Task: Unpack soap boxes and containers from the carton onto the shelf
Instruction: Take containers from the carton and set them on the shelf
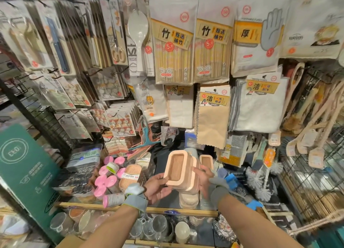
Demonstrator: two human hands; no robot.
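I hold a stack of peach-coloured soap boxes (pixel 179 170) on its side above the shelf (pixel 130 206), the top box's recessed brown face turned toward me. My left hand (pixel 158 188) grips the stack's lower left edge from beneath. My right hand (pixel 202 179) presses against its right side, fingers partly hidden behind the boxes. More soap boxes stand behind (pixel 206 161) and below (pixel 188 200) the held stack. A labelled soap box (pixel 130 176) lies on the shelf to the left, beside pink-lidded containers (pixel 106 180). The green carton (pixel 28 166) leans at the far left.
Hanging packs of chopsticks (pixel 174 48), cleaning cloths (pixel 213 113) and utensils fill the wire rack above. White brushes (pixel 260 184) and blue items lie to the right. Glass cups (pixel 154 227) stand on the lower shelf. Wooden spoons (pixel 307 136) hang at right.
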